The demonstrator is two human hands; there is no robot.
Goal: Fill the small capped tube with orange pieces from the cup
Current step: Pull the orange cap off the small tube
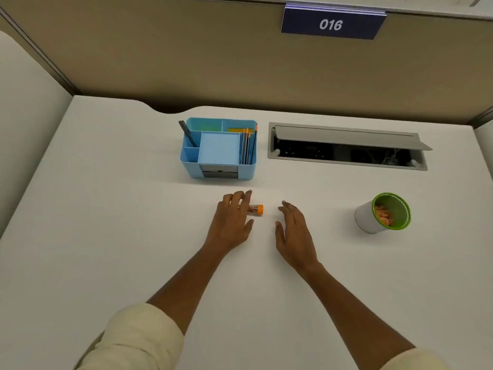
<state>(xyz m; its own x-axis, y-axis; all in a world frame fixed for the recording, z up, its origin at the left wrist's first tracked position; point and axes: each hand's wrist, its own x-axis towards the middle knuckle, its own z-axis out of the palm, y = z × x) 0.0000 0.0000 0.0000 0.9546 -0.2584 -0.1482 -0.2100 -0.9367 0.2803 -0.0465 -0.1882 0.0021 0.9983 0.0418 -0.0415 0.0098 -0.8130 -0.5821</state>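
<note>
A small clear tube point(255, 210) with an orange cap lies on its side on the white desk, cap pointing right, with orange pieces inside. My left hand point(232, 221) rests over its left end, fingers spread and touching it, hiding part of the tube. My right hand point(294, 231) lies flat on the desk just right of the tube, fingers apart, holding nothing. A white cup point(382, 217) with a green inside stands at the right and holds orange pieces point(383, 215).
A blue desk organiser point(219, 149) with pencils and a pen stands behind the hands. To its right an open cable hatch point(346, 146) is set into the desk. A beige partition with a "016" sign point(331, 24) rises at the back.
</note>
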